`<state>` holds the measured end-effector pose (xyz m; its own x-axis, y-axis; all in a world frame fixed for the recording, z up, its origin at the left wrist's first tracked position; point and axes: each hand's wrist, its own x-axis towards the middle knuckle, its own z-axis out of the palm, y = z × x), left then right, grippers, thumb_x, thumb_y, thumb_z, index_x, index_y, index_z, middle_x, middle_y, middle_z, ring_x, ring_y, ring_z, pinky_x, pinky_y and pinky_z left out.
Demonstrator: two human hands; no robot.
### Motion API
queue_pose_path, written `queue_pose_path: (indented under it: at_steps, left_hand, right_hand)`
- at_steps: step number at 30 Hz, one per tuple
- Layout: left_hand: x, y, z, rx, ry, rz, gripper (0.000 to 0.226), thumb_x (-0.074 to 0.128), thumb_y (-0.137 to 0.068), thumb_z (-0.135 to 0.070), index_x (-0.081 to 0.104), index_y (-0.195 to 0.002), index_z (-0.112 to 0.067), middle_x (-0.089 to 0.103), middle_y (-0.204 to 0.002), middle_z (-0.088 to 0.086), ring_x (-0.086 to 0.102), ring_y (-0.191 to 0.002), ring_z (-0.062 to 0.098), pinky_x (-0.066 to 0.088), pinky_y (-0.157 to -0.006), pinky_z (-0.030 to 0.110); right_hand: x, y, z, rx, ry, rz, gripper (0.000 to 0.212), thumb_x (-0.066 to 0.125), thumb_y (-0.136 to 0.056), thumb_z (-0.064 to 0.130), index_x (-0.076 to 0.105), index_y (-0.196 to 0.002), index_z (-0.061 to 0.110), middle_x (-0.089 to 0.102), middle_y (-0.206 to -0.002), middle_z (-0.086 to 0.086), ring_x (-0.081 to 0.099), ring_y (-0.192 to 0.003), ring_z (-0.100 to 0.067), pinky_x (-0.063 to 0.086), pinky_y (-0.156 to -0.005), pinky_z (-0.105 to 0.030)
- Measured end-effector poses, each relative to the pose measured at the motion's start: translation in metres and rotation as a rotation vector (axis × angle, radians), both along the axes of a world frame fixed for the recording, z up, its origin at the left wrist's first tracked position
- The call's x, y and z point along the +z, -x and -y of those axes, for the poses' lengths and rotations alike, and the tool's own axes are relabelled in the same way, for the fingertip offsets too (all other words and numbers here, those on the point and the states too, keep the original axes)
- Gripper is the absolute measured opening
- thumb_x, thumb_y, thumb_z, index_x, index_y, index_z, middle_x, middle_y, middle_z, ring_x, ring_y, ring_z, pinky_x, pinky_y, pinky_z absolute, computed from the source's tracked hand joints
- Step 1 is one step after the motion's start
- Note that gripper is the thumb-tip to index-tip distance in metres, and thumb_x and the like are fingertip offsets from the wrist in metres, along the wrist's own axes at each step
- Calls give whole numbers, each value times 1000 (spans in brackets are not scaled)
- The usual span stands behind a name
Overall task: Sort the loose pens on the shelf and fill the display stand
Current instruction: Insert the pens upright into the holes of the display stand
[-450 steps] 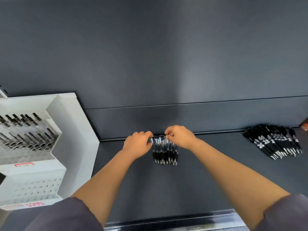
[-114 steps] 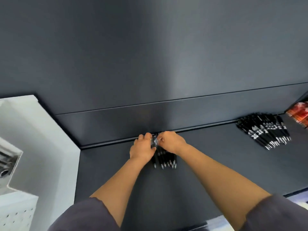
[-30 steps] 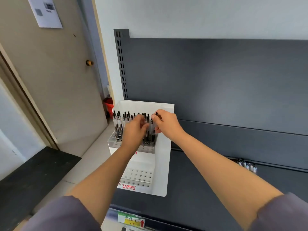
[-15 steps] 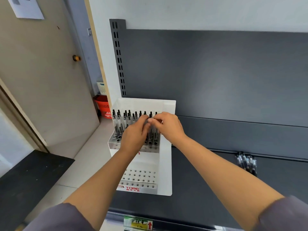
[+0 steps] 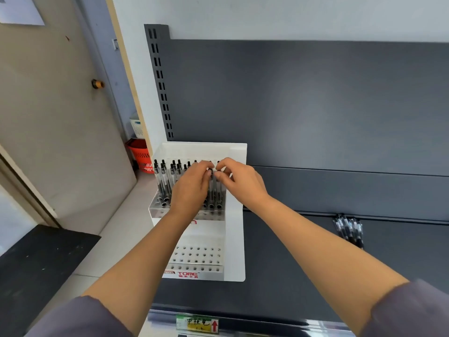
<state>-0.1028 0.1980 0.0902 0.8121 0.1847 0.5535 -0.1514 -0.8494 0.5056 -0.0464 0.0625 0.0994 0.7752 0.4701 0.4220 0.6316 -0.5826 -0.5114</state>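
Nearest us, the dark grey metal shelf carries a yellow-and-green price label on its front edge. On the shelf's left end stands the white tiered plastic display stand; its lower perforated tier is still bare, every hole open.

A few seconds ago we were bent over the loose pens out on the shelf, squaring a bundle between both hands. Now our view has swung left and both hands are up at the stand's upper tier. Our left hand is curled with thumb and forefinger pinched at the cap of a clear-barrelled black-capped pen; our right hand meets it from the other side, fingertips closed on the same spot, the other fingers loosely bent. Over the last second the hands have drawn closer together and lower onto the row of standing pens, which we read as a pen being seated in a hole near the right end.

Farther right, a small bundle of black pens lies against the back lip. So the upper tier is nearly full, and the lower tier and that bundle remain.

Behind all this rises the dark grey back panel.
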Motion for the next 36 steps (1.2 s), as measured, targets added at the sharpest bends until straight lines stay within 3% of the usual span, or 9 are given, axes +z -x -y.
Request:
queue_pose_path:
  at_steps: [3, 10, 17, 24, 32, 36]
  left_hand:
    - [8, -3, 10, 25, -56, 129, 21, 45, -96, -12, 59, -111, -8, 60, -104, 9, 54, -93, 24, 42, -74, 32]
    - [26, -25, 78, -59, -320, 233, 14, 54, -89, -11, 65, -97, -9, 65, -91, 8, 58, -77, 31, 48, -66, 40]
    - [-8, -67, 184, -160, -377, -19, 21, 47, -95, -23, 62, -109, -19, 63, -106, -3, 53, -99, 23, 41, -80, 35]
    - [-56, -92, 275, -199, -423, -223, 23, 41, -96, -31, 55, -113, -25, 61, -105, -7, 50, -101, 18, 36, -79, 30]
    - [-110, -113, 332, -193, -450, -693, 37, 45, -94, -35, 46, -128, -22, 53, -126, 1, 46, -118, 24, 37, -93, 36]
    - [-133, -124, 343, -189, -377, -818, 50, 50, -91, -35, 35, -138, -22, 44, -134, 5, 42, -124, 27, 39, -96, 39]
  right_hand:
    - [-2, -5, 19, -17, -7, 39, 22, 45, -96, 39, 55, -113, 29, 58, -93, 15, 55, -78, -7, 47, -67, -29]
    - [-11, -30, 97, -123, 91, 8, 21, 45, -97, 33, 57, -114, 26, 59, -102, 8, 58, -86, -13, 49, -73, -33]
    - [-25, -60, 212, -143, 299, -124, 25, 45, -97, 34, 58, -117, 25, 56, -110, 3, 55, -99, -20, 48, -81, -35]
    - [-61, -85, 320, -216, 420, -316, 22, 45, -96, 29, 59, -113, 25, 57, -115, 0, 55, -105, -23, 49, -85, -37]
    - [-103, -102, 365, -198, 449, -498, 27, 51, -95, 28, 60, -119, 21, 62, -117, -2, 56, -110, -24, 46, -87, -34]
    - [-117, -109, 367, -191, 444, -546, 28, 51, -95, 27, 60, -121, 19, 63, -117, -5, 56, -110, -26, 46, -88, -35]
